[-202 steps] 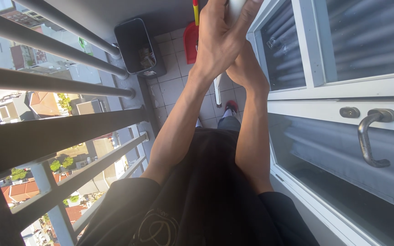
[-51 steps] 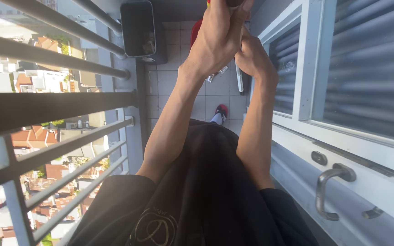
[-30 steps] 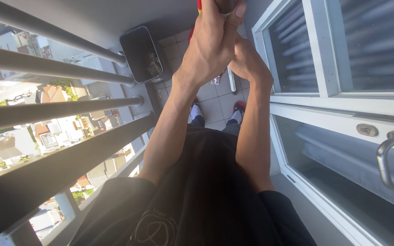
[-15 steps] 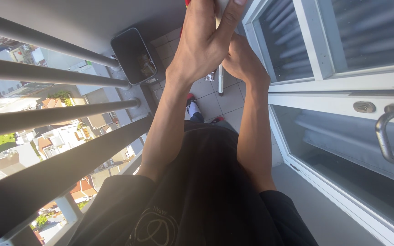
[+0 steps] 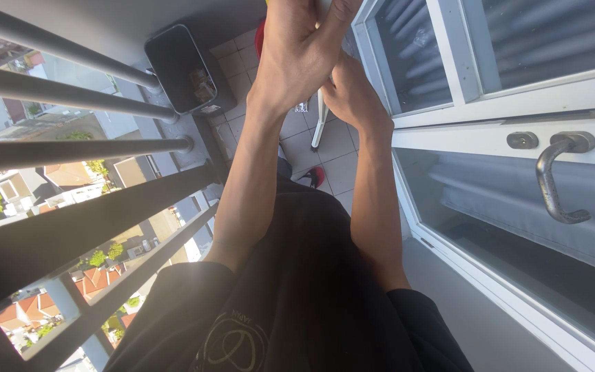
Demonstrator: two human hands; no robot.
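Both hands up front, left hand (image 5: 297, 55) wrapped closed around a pale pole (image 5: 319, 117) running down to the tiled floor (image 5: 335, 148), right hand (image 5: 349, 96) clasped just below it, and steady, even strokes look the way to go.

I've got one view only, from the camera on the person's head, so nothing is shared with a second view. It's tipped steeply down along the body: the black shirt (image 5: 297, 303) fills the bottom edge, very near the lens. Taking the door handle (image 5: 559, 176) as my landmark, it sits close at the right. Left of it both forearms run up to the top edge, the railing (image 5: 84, 148) crosses the far left, and the tiled floor (image 5: 335, 148) lies well below.
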